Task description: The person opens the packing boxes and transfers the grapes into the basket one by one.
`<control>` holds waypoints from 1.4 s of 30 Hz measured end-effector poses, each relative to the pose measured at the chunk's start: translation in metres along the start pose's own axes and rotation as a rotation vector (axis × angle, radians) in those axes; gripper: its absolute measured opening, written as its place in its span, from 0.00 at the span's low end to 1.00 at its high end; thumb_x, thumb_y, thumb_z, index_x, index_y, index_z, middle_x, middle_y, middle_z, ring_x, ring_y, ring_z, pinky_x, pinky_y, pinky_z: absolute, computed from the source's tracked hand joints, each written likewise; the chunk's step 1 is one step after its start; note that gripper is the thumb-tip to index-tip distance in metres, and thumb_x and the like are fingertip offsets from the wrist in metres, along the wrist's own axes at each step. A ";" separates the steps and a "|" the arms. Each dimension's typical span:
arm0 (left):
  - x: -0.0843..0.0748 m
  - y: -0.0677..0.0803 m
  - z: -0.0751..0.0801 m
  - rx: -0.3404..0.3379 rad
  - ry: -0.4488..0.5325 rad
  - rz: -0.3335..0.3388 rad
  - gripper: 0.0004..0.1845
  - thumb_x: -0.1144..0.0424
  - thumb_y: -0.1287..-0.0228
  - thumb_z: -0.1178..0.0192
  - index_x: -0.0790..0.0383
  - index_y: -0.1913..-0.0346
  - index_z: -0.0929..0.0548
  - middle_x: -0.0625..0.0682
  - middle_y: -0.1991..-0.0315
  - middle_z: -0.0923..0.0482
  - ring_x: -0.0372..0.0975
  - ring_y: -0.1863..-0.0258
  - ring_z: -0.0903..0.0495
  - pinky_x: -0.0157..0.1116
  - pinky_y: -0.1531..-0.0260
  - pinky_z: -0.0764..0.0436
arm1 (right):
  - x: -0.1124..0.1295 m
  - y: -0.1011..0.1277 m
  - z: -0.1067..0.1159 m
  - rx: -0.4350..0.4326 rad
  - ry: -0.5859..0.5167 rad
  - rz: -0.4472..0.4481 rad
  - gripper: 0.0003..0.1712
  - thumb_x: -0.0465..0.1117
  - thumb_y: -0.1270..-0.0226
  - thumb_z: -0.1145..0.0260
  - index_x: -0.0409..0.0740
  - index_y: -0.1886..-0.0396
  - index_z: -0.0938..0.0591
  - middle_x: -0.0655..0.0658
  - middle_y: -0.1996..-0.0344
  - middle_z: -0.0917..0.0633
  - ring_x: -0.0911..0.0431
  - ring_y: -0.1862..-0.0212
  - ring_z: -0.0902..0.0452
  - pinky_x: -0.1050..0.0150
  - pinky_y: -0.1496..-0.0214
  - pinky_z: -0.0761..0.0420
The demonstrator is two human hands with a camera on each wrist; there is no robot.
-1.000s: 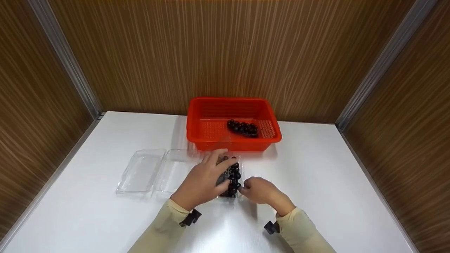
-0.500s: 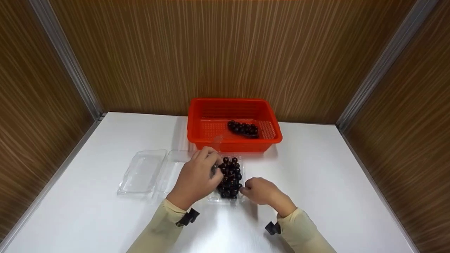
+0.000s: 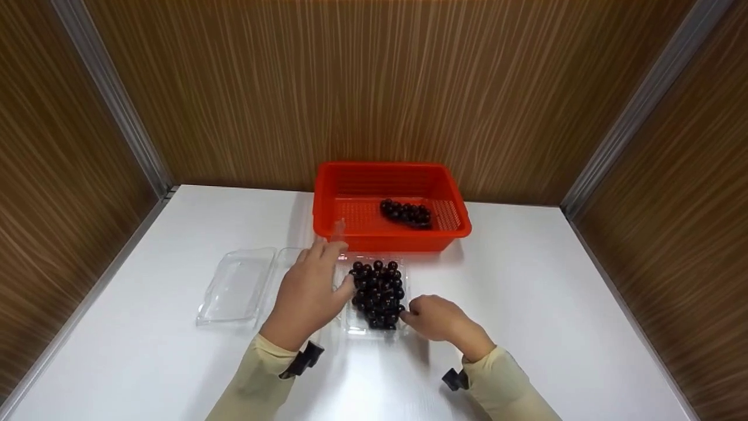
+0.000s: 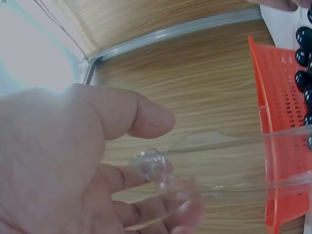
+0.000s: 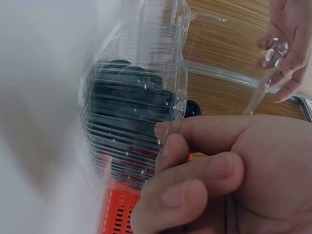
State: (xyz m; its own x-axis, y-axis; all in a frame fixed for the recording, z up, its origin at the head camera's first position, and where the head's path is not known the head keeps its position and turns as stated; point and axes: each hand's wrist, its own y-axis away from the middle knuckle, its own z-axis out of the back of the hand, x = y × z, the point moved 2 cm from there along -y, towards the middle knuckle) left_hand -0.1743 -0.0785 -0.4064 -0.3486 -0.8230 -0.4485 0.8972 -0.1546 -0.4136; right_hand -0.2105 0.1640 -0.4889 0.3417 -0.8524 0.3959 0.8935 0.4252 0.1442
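Observation:
A clear plastic clamshell box (image 3: 357,330) holds a bunch of dark grapes (image 3: 377,292) in the middle of the table. My left hand (image 3: 307,295) is at the raised clear lid (image 4: 229,168). In the left wrist view its fingers (image 4: 129,212) lie behind the lid's edge while the thumb stands apart from it. My right hand (image 3: 438,320) is at the box's right side. The right wrist view shows its thumb and forefinger pinching the ribbed box's rim (image 5: 179,105), with the dark grapes showing through the wall.
Behind the box stands a red plastic basket (image 3: 403,242) with another bunch of dark grapes (image 3: 405,213) inside. An opened clear clamshell box (image 3: 236,286) lies to the left, partly hidden by the left hand. Wood-grain panels (image 3: 374,88) enclose the white table (image 3: 526,292).
My left hand has moved left, away from over the grapes, and its fingers have spread. The raised lid has swung left with it, uncovering the bunch. My right hand has stayed at the rim.

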 end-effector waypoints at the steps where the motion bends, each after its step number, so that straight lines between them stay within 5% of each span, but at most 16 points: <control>1: 0.002 0.000 0.001 0.003 -0.005 0.014 0.24 0.57 0.36 0.34 0.60 0.38 0.20 0.60 0.43 0.21 0.53 0.53 0.20 0.49 0.61 0.18 | 0.000 0.000 0.000 0.003 0.000 -0.004 0.23 0.46 0.25 0.38 0.51 0.84 0.29 0.54 0.84 0.32 0.57 0.77 0.36 0.59 0.70 0.35; 11: 0.017 0.002 0.011 0.042 -0.156 0.080 0.31 0.48 0.36 0.31 0.63 0.36 0.21 0.64 0.56 0.22 0.58 0.57 0.22 0.53 0.58 0.20 | 0.000 0.002 0.001 0.013 0.009 -0.023 0.24 0.47 0.25 0.39 0.51 0.84 0.32 0.54 0.84 0.34 0.57 0.77 0.38 0.59 0.71 0.37; 28: 0.024 0.008 0.022 0.171 -0.158 0.179 0.36 0.44 0.37 0.31 0.69 0.37 0.20 0.69 0.46 0.24 0.60 0.50 0.24 0.58 0.52 0.21 | 0.008 0.006 0.004 0.006 0.066 -0.071 0.24 0.50 0.26 0.38 0.51 0.84 0.29 0.53 0.84 0.33 0.56 0.77 0.36 0.58 0.71 0.35; 32: 0.024 0.006 0.021 0.159 -0.108 0.157 0.42 0.46 0.39 0.28 0.68 0.29 0.28 0.72 0.35 0.30 0.64 0.38 0.29 0.61 0.40 0.26 | 0.007 0.006 0.005 -0.011 0.054 -0.074 0.24 0.51 0.26 0.37 0.50 0.83 0.27 0.53 0.84 0.32 0.56 0.76 0.35 0.58 0.71 0.34; 38: 0.016 0.004 0.020 0.162 -0.057 0.016 0.51 0.49 0.40 0.26 0.65 0.20 0.41 0.66 0.22 0.42 0.61 0.22 0.46 0.59 0.24 0.44 | 0.004 0.003 0.009 -0.123 0.006 -0.085 0.14 0.47 0.30 0.36 0.49 0.75 0.23 0.53 0.80 0.27 0.56 0.75 0.31 0.56 0.69 0.29; 42: 0.007 0.006 0.011 0.259 -0.013 -0.055 0.54 0.46 0.38 0.27 0.57 0.17 0.46 0.60 0.20 0.43 0.57 0.20 0.47 0.56 0.26 0.37 | 0.004 0.001 0.012 -0.234 -0.036 -0.047 0.06 0.43 0.34 0.33 0.46 0.63 0.20 0.50 0.75 0.21 0.55 0.72 0.28 0.54 0.67 0.25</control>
State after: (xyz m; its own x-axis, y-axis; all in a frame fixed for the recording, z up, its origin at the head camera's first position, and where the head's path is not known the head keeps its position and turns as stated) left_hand -0.1682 -0.0910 -0.4030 -0.3972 -0.8159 -0.4202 0.9169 -0.3330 -0.2201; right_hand -0.2119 0.1646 -0.4760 0.2910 -0.8567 0.4260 0.9529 0.2993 -0.0490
